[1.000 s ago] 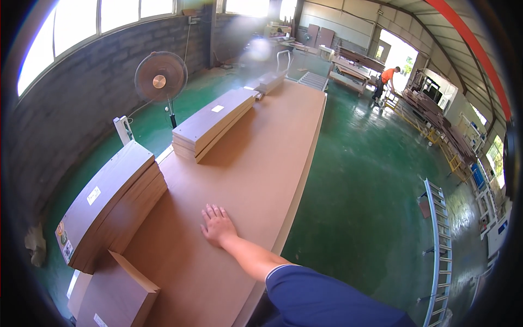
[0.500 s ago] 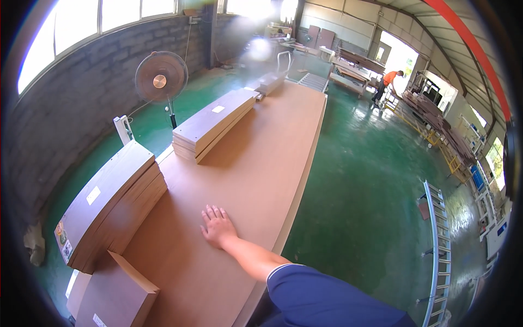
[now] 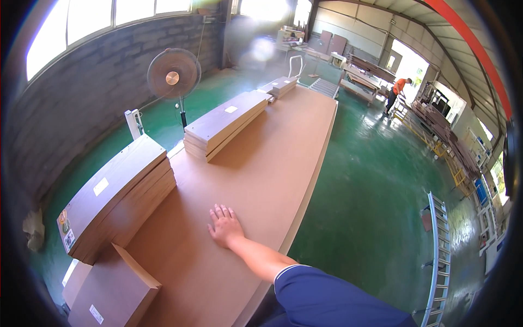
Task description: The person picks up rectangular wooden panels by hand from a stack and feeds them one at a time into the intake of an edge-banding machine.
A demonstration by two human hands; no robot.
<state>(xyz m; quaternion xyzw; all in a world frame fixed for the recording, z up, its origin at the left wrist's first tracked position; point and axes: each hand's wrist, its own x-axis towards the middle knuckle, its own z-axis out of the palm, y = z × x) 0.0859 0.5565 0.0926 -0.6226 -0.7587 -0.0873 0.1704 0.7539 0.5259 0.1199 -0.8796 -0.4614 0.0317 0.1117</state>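
My right hand lies palm down on a wide brown board, its fingers slightly spread and nothing in its grasp. The arm reaches in from the lower right in a dark blue sleeve. The board is long and flat, with a second layer's edge showing along its right side. To the left of the hand stands a tall stack of brown panels with a curved edge and a white label on top. Nearer, one more brown panel leans tilted against that stack. My left hand does not show.
Beyond the hand, a lower stack of panels rests on the board's left side. A round fan stands by the grey block wall. Right of the board is green floor with a ladder-like metal frame. A person in orange works far off.
The whole view has shifted slightly, so the stacks and fan appear farther right. My right hand stays flat on the board in about the same place.
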